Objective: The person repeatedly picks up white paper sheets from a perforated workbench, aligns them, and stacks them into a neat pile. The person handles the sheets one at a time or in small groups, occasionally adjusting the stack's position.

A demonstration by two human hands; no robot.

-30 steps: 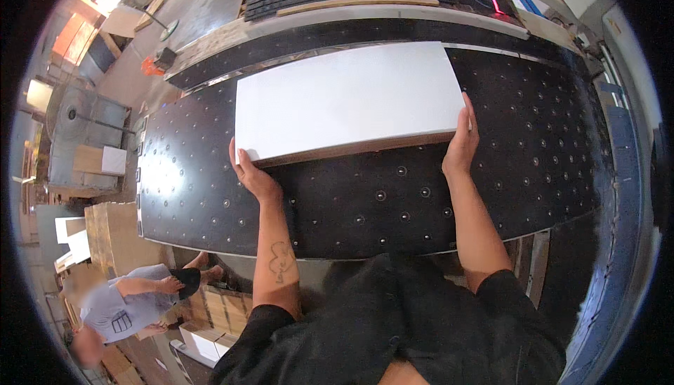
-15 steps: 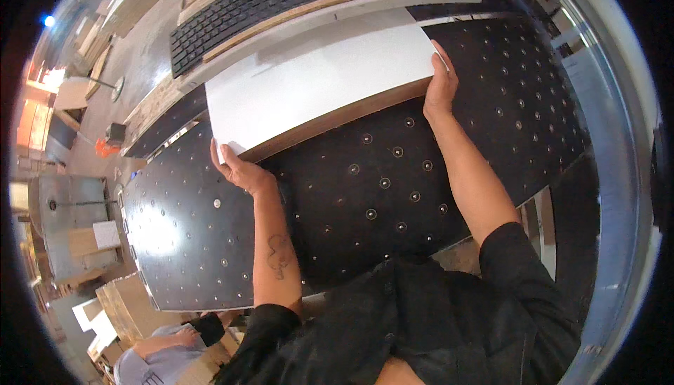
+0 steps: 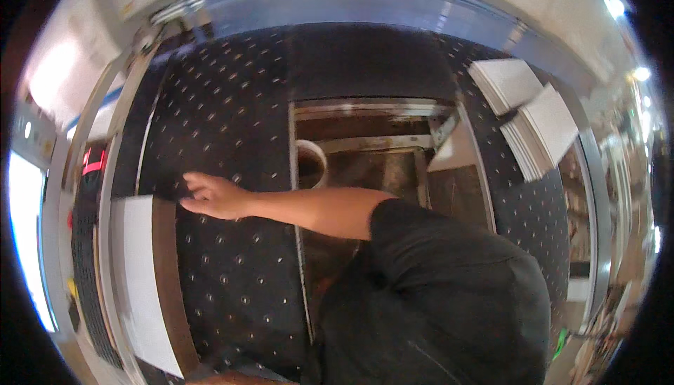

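A long white-topped panel or stack of panels (image 3: 137, 266) with a brown side lies along the left edge of the black studded table (image 3: 239, 259). My right hand (image 3: 214, 197), its fingers apart and holding nothing, is just off the far end of the panel, over the table. The right arm reaches leftward across an opening in the table. Of my left arm, only a strip of skin shows at the lower edge, by the panel's near corner; the fingers are hidden.
Two stacks of white boards (image 3: 544, 132) rest on the table's right wing. Between the wings is a recess (image 3: 372, 174) with a round tube (image 3: 311, 162) in it. A dark keyboard (image 3: 86, 280) and a lit screen (image 3: 29, 237) stand at the left. A bluish beam (image 3: 351, 2) spans the far side.
My view has swung to the right, bringing the recess and board stacks in. My right hand has come off the panel. My left hand, earlier on the panel's other end, no longer shows clearly.
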